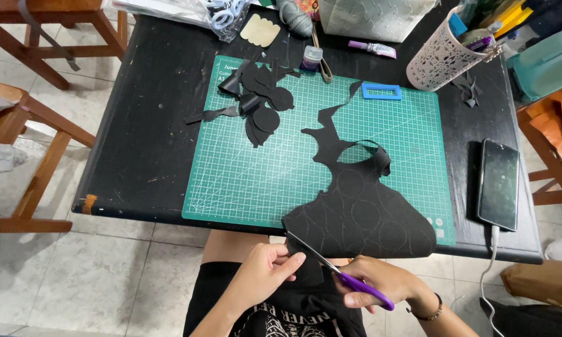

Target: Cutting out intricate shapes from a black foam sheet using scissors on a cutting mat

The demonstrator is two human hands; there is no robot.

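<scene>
Left hand pinches the near edge of the black felt sheet, grip clamped on it just off the desk edge. The sheet drapes over the green cutting mat, circles traced on it. Right hand has its grip closed through purple-handled scissors, blades biting the felt. Farther right, a phone lies flat.

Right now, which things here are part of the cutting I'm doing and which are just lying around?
In use: black sheet, scissors, left hand, right hand, cutting mat, cut black pieces.

Lying about: phone, blue frame, pen holder, small bottle.
</scene>
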